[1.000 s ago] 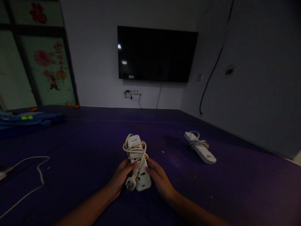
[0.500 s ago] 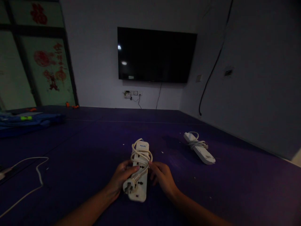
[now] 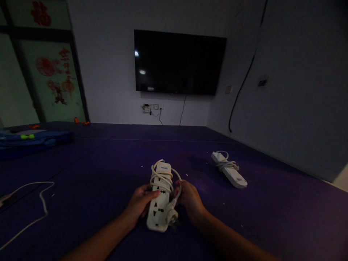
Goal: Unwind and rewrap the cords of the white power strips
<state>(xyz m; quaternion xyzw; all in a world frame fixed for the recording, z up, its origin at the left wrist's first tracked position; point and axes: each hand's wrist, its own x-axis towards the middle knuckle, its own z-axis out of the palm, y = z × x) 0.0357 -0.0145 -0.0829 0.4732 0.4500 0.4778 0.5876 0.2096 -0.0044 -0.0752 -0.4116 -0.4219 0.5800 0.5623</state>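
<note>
A white power strip [image 3: 160,203] lies in front of me on the purple floor, its far end marked with a brand name. My left hand [image 3: 140,201] grips it from the left, thumb on top by the sockets. Several turns of its white cord [image 3: 162,181] wrap round the far half. My right hand [image 3: 189,197] is closed on a loop of that cord at the strip's right side. The three-pin plug [image 3: 172,214] hangs at the strip's right edge, below my right fingers.
A second white power strip [image 3: 230,170] with its cord wound round it lies to the right. At left are a white cable [image 3: 43,203] and a folded blue cloth [image 3: 38,139]. A television [image 3: 179,63] hangs on the far wall; a black cable [image 3: 243,87] runs down the right wall.
My right hand has drawn a loop of cord out to the right. The plug has moved from the strip's left side to its right edge. My left hand keeps its hold.
</note>
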